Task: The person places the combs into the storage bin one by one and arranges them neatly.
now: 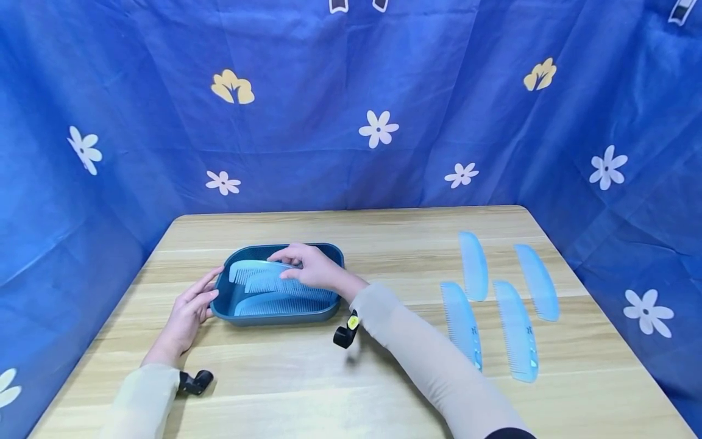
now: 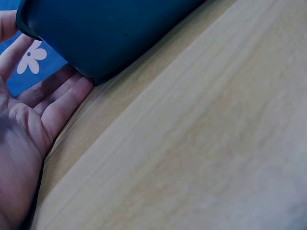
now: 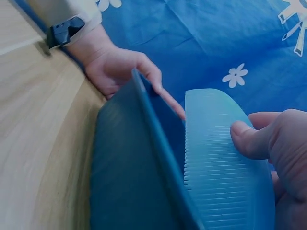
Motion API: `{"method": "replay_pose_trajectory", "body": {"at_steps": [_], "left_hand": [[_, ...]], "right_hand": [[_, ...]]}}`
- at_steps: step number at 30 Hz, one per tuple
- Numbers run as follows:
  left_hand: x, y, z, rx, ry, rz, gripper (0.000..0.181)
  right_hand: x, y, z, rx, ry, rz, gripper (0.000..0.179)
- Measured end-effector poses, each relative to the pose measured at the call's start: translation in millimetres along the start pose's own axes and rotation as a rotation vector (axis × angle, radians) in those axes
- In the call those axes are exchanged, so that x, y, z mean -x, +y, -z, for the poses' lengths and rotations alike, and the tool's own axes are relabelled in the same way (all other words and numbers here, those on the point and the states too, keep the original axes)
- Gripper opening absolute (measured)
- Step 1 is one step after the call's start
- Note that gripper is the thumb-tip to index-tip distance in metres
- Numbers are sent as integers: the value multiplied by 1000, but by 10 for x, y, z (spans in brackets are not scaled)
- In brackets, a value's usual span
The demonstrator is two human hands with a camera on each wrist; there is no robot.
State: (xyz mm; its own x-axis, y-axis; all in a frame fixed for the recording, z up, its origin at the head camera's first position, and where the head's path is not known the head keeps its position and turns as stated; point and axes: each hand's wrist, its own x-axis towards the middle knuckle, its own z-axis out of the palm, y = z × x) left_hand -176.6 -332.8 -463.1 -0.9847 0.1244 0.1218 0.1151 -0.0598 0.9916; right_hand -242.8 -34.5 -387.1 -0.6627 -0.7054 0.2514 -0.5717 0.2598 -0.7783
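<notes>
My right hand (image 1: 312,266) pinches a translucent light-blue comb (image 3: 218,158) along its spine. The thumb lies on the comb's face in the right wrist view, while the other fingers are partly hidden behind it. This comb is over a dark teal tray (image 1: 225,308), its teeth towards the near side. Inside the tray lie two more combs, one at the back (image 1: 244,266) and one near the front (image 1: 280,304). At the tray's left end, my left hand (image 1: 187,311) touches the rim and outer wall with mostly straight fingers, seen closer in the left wrist view.
Several similar combs lie on the right of the wooden table (image 1: 384,378), including a far comb (image 1: 474,266) and a near comb (image 1: 515,332). A blue flower-print cloth (image 1: 307,122) hangs behind and beside the table.
</notes>
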Motion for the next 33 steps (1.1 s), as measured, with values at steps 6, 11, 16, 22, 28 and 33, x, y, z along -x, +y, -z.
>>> {"method": "replay_pose_trajectory", "body": {"at_steps": [6,11,16,22,28,33], "left_hand": [[-11,-4,5,10,10,-2,46],[-10,-9,9,17,-3,5,47],[-15,-25,15,32,-16,-6,47],[-39,-31,14,34,-16,-10,47],[-35,-19,3,19,-6,-3,47],[-28,-15,-7,10,-2,-2,47]], "right_hand": [[3,66,-46,50,-75,6,33],[12,96,-103,40,-161,-33,32],[12,135,-151,51,-214,-34,33],[10,177,-144,59,-208,-73,34],[33,172,-102,131,-174,-117,36],[92,149,-47,116,-144,-115,36]]}}
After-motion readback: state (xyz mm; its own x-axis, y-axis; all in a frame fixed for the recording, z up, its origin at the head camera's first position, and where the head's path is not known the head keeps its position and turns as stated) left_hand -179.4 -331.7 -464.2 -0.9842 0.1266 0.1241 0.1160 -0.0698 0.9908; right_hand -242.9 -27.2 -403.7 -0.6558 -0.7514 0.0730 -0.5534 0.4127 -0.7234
